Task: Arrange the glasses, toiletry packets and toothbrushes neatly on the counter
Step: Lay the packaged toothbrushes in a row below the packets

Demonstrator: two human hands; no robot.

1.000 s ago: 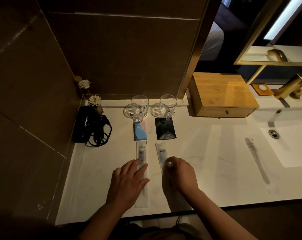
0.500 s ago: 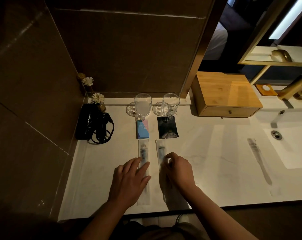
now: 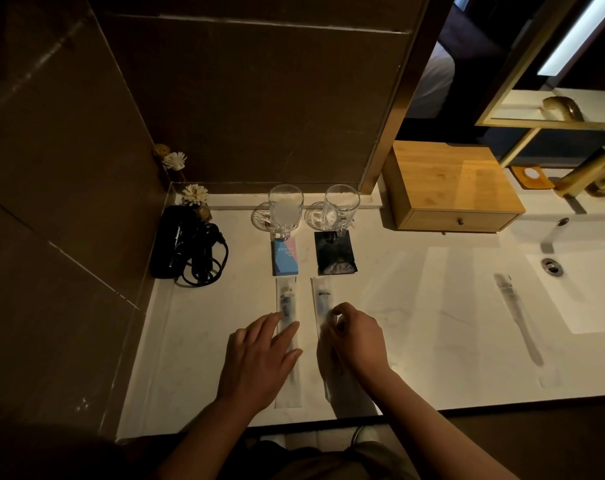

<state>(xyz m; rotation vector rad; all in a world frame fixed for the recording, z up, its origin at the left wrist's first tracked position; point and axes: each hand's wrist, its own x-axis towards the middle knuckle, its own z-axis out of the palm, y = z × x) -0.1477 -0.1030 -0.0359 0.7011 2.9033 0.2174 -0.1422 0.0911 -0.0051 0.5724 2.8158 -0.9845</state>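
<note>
Toothbrushes in clear wrappers lie side by side on a pale marble counter, running from its front edge toward the back wall. The left toothbrush sits under the left hand, whose spread fingers lie flat across the lower half of the wrapper, pressing rather than gripping. The right toothbrush is just beside it, tilted slightly. The right hand is curled over its middle with thumb and forefinger drawn together at the wrapper's right edge; whether they actually pinch it cannot be told.

Behind the brushes lie two toiletry packets: a blue and pink packet in line with the left brush and a black packet in line with the right one. Behind those, near the back edge, two clear glasses stand upright, the left glass and the right glass, each on or against a small glass coaster.

The room is dim, with dark brown tiled walls meeting at the counter's back left corner. There a black hairdryer with a coiled cord lies beside a small white flower ornament. A wooden drawer box stands at the back edge to the right of the glasses, below a gold-framed mirror. At the right end are a white sink basin and a gold tap.
</note>
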